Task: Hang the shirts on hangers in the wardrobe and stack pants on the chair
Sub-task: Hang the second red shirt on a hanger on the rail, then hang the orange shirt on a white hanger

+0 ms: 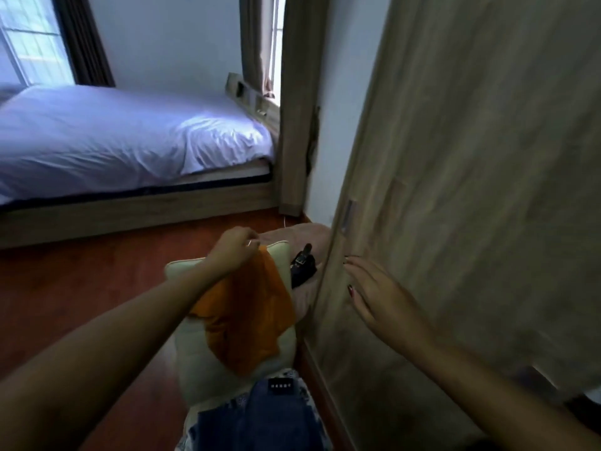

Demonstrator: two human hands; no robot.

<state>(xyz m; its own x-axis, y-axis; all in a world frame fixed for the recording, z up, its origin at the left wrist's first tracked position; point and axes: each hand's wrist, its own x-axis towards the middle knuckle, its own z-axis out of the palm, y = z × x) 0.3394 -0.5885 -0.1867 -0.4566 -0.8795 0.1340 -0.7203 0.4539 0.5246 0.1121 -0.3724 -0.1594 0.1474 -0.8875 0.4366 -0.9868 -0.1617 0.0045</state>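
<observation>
Orange shirt (247, 310) dangling crumpled from a wire hanger (249, 243), over the cream chair (198, 359). Blue pants (270, 415) folded at the chair's near edge. Wooden wardrobe (455, 190) door alongside, right.

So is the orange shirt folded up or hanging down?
Hanging down. The left hand pinches the orange shirt at its top, and it droops loosely over the cream chair.

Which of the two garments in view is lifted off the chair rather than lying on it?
The orange garment, which hangs from the left hand. The blue denim piece lies flat at the bottom of the view, nearer the camera, with no hand on it.
</observation>
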